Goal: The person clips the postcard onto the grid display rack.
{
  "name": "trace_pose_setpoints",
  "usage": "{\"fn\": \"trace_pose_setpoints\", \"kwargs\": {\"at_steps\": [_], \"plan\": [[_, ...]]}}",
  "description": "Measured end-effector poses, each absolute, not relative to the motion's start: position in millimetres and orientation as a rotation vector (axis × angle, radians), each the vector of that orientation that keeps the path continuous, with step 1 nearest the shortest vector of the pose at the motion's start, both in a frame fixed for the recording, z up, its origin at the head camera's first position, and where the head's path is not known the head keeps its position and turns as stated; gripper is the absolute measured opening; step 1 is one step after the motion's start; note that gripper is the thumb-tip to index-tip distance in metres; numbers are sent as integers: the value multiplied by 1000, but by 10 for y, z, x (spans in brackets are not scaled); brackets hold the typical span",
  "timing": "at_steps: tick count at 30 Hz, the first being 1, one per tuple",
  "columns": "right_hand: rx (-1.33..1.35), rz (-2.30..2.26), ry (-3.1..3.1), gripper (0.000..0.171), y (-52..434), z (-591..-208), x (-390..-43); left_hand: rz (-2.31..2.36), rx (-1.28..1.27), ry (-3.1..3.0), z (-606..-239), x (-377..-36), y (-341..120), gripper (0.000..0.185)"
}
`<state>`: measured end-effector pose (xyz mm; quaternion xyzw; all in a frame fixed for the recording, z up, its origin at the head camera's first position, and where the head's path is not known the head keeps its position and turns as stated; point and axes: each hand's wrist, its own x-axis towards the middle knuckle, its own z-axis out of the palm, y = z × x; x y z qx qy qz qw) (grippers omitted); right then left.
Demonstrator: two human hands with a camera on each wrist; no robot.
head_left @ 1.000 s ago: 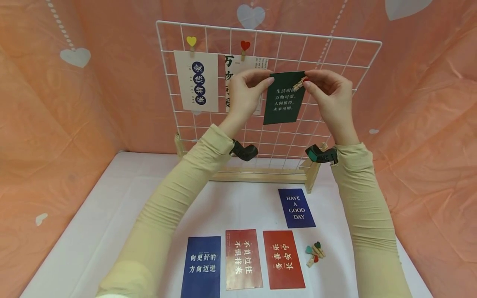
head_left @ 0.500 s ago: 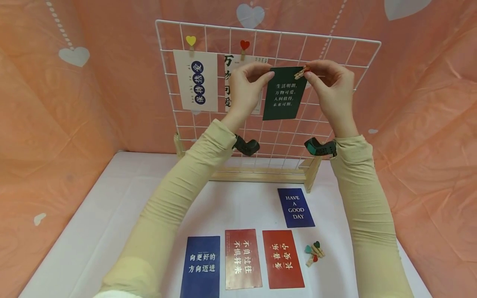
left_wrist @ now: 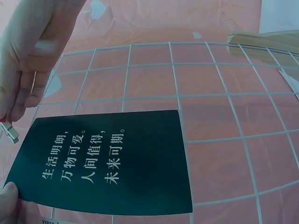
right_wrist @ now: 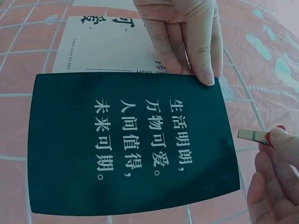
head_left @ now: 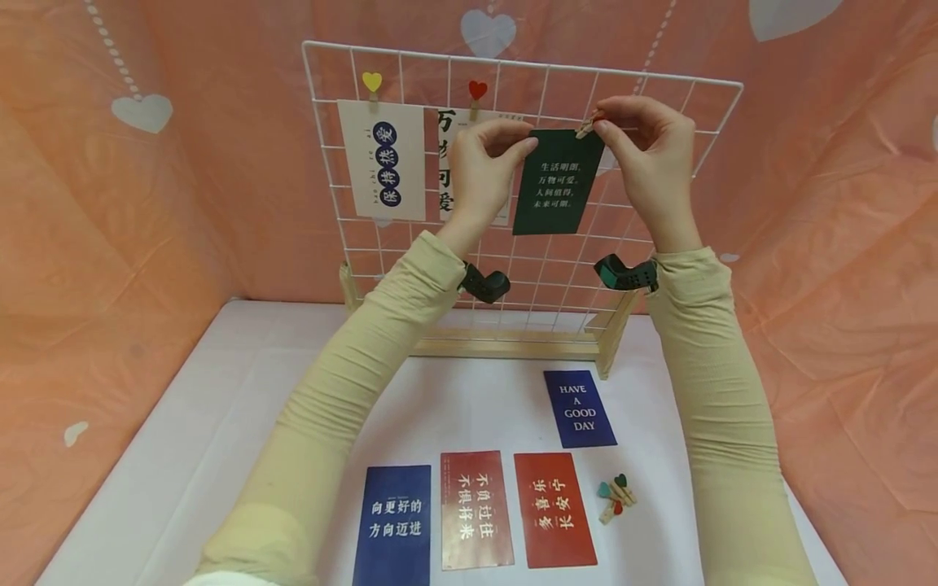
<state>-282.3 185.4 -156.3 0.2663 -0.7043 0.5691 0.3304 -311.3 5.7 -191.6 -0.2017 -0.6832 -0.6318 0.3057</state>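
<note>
A dark green card (head_left: 557,183) with white characters is held up against the white wire grid (head_left: 659,106), near its top row. My left hand (head_left: 522,149) pinches the card's top left corner (right_wrist: 205,77). My right hand (head_left: 597,130) pinches a small wooden clothespin (head_left: 585,127) just off the card's top right corner. In the wrist views the clothespin (right_wrist: 252,136) sits a small gap away from the green card (left_wrist: 107,163) and does not clamp it. Two white cards (head_left: 383,171) (head_left: 449,155) hang to the left under a yellow heart pin (head_left: 372,81) and a red one (head_left: 478,89).
The grid stands in a wooden base (head_left: 513,346) at the back of a white table. Near the front lie a blue "HAVE A GOOD DAY" card (head_left: 580,408), two red cards (head_left: 476,509) (head_left: 554,510), another blue card (head_left: 396,525) and a small pile of heart clothespins (head_left: 615,498). Pink cloth surrounds the table.
Both hands have lifted the green card and the clothespin higher up the grid, and the card's top edge now lies near the second wire from the top.
</note>
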Motion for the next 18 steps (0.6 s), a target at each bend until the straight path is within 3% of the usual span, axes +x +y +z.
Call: {"fn": "trace_pose_setpoints", "kwargs": {"at_steps": [18], "plan": [[651,1477,-1840,15,1786,-1475,-2833,-1662,-502,-1794,-1877,-3126,73,18]]}}
